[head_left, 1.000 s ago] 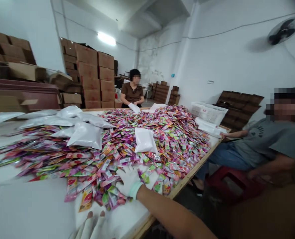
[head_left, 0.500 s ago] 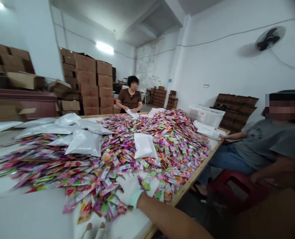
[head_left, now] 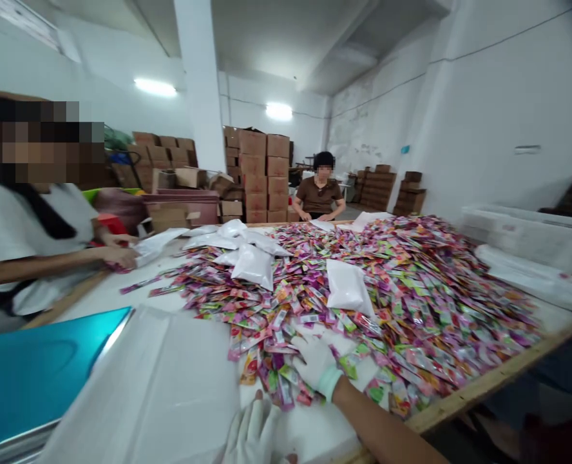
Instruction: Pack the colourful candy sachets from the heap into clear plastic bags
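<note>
My right hand (head_left: 316, 365), in a white glove with a pale green cuff, rests on the near edge of a heap of small colourful packets (head_left: 411, 316). Its fingers are stretched out and apart. Closer to me, my left hand (head_left: 251, 430) lies low over the white tabletop, fingers extended; some bare fingertips stick out of its glove. I see nothing held in either hand. Left of it lies a stack of flat white bags (head_left: 170, 380). A filled white pouch (head_left: 348, 285) sits on the heap beyond my right hand.
More filled white pouches (head_left: 252, 265) lie on the heap's left side. A shiny blue sheet (head_left: 49, 367) is at the near left. Co-workers sit left and across. A clear plastic bin (head_left: 532, 235) stands at right; a wooden rim (head_left: 498, 390) edges the table.
The view has swung left, bringing the left co-worker and blue sheet into sight. More of my left hand shows now. My right hand stays at the heap's near edge.
</note>
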Demonstrator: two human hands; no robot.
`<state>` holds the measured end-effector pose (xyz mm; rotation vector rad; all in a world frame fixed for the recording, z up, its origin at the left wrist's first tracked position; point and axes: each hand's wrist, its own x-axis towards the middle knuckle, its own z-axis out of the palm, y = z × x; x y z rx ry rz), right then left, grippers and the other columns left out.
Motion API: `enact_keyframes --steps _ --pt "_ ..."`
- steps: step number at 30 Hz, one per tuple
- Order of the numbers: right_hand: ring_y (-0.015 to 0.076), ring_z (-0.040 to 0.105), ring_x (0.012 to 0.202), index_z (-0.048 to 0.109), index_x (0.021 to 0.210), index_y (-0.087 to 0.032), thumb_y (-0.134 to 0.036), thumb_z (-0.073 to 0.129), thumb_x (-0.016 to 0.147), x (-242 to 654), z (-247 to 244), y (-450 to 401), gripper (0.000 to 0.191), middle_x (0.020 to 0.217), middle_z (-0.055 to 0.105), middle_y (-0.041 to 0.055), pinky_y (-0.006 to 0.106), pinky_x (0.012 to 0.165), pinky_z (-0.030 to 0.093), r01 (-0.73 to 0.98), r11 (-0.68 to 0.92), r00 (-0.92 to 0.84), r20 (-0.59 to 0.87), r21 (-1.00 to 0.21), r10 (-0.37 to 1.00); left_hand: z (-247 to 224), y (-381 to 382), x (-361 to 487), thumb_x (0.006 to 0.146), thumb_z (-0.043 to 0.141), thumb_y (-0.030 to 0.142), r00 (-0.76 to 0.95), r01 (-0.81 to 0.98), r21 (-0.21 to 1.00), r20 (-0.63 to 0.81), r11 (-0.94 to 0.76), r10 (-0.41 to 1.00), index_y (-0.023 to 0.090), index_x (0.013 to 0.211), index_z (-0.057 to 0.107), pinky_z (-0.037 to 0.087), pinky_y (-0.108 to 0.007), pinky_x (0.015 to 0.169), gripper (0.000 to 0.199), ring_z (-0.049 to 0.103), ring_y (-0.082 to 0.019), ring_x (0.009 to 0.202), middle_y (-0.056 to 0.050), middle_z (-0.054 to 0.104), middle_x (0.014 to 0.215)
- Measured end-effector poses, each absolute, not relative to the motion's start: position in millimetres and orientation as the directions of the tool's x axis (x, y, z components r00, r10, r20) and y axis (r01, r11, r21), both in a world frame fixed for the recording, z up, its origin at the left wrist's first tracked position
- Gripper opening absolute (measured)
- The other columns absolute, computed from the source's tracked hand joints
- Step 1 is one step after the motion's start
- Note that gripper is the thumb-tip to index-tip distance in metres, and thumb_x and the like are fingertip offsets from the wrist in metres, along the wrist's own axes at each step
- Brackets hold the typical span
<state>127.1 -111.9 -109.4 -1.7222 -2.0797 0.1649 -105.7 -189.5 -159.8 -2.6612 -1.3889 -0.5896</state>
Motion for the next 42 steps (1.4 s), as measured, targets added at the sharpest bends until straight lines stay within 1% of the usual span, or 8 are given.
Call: enact_keyframes --steps 5,13,20,25,28,33,38,42 --pt "0.0244 0.056 0.116 0.063 0.125 -0.022 -0.028 0.050 0.087 125.9 -112.5 -116.5 0.041 0.127 0.063 0.0084 0.034 0.101 0.038 0.911 0.201 -0.132 0.207 -0.360 0.969 -171.4 -194.0 -105.9 0.070 0.074 0.051 0.517 0.821 0.099 0.291 -0.563 0.805 0.035 0.139 0.053 0.047 -0.041 0.107 0.073 0.056 -0.031 0.126 -0.008 0.056 0.142" --pt "0.0248 0.056 0.117 0.062 0.127 -0.019 -0.027 0.046 0.089 125.2 -115.9 -119.4 0.042 0.125 0.064 0.0100 0.035 0.102 0.037 0.915 0.209 -0.141 0.213 -0.345 0.967 -191.5 -203.8 -84.7 0.084 0.063 0.019 0.330 0.931 -0.014 0.461 -0.365 0.824 0.038 0.121 0.066 0.049 -0.039 0.108 0.042 0.061 -0.025 0.121 -0.004 0.064 0.133" --pt "0.0194 0.063 0.090 0.067 0.090 -0.019 -0.034 0.045 0.096 115.9 -100.4 -126.5 0.027 0.095 0.070 0.0068 0.030 0.082 0.044 0.946 0.164 -0.133 0.126 -0.280 0.983 -190.7 -203.1 -84.8 0.082 0.065 0.018 0.353 0.926 -0.053 0.478 -0.374 0.804 0.041 0.116 0.065 0.052 -0.042 0.104 0.041 0.063 -0.024 0.118 -0.004 0.066 0.127" --pt "0.0172 0.062 0.096 0.062 0.113 -0.017 -0.041 0.055 0.096 117.2 -87.8 -143.6 0.030 0.114 0.063 0.0079 0.036 0.086 0.052 0.957 0.131 -0.119 0.062 -0.260 0.991 -192.6 -201.6 -86.1 0.083 0.066 0.018 0.365 0.922 -0.058 0.464 -0.384 0.807 0.045 0.113 0.065 0.051 -0.041 0.105 0.040 0.062 -0.024 0.120 -0.001 0.065 0.129" --pt "0.0185 0.061 0.102 0.060 0.120 -0.019 -0.038 0.056 0.097 121.4 -86.2 -150.8 0.031 0.122 0.060 0.0088 0.038 0.089 0.054 0.956 0.136 -0.126 0.054 -0.260 0.990 -186.9 -200.1 -91.8 0.082 0.070 0.035 0.414 0.893 0.008 0.381 -0.451 0.827 0.043 0.117 0.065 0.050 -0.043 0.105 0.037 0.060 -0.027 0.123 -0.003 0.061 0.134" --pt "0.0174 0.062 0.097 0.063 0.113 -0.017 -0.042 0.053 0.097 122.0 -90.4 -144.6 0.031 0.114 0.064 0.0086 0.036 0.087 0.052 0.955 0.141 -0.135 0.042 -0.262 0.990 -155.0 -203.4 -99.1 0.070 0.060 0.077 0.463 0.838 0.245 0.157 -0.488 0.873 0.037 0.124 0.063 0.039 -0.052 0.113 0.067 0.048 -0.035 0.134 -0.010 0.053 0.143" --pt "0.0185 0.063 0.087 0.066 0.088 -0.018 -0.036 0.036 0.101 119.6 -105.8 -129.1 0.037 0.090 0.069 0.0077 0.030 0.081 0.044 0.938 0.207 -0.171 0.147 -0.279 0.974 -131.4 -209.2 -94.9 0.071 0.067 0.068 0.442 0.848 0.312 0.029 -0.428 0.897 0.036 0.125 0.063 0.031 -0.051 0.119 0.063 0.041 -0.034 0.140 -0.009 0.046 0.150" --pt "0.0213 0.062 0.096 0.066 0.102 -0.019 -0.031 0.037 0.098 129.5 -115.5 -117.5 0.032 0.100 0.069 0.0078 0.032 0.086 0.042 0.895 0.259 -0.156 0.290 -0.362 0.944 -129.9 -211.3 -93.6 0.071 0.068 0.065 0.431 0.849 0.339 -0.002 -0.405 0.902 0.036 0.127 0.062 0.026 -0.051 0.121 0.063 0.036 -0.035 0.142 -0.009 0.045 0.150"
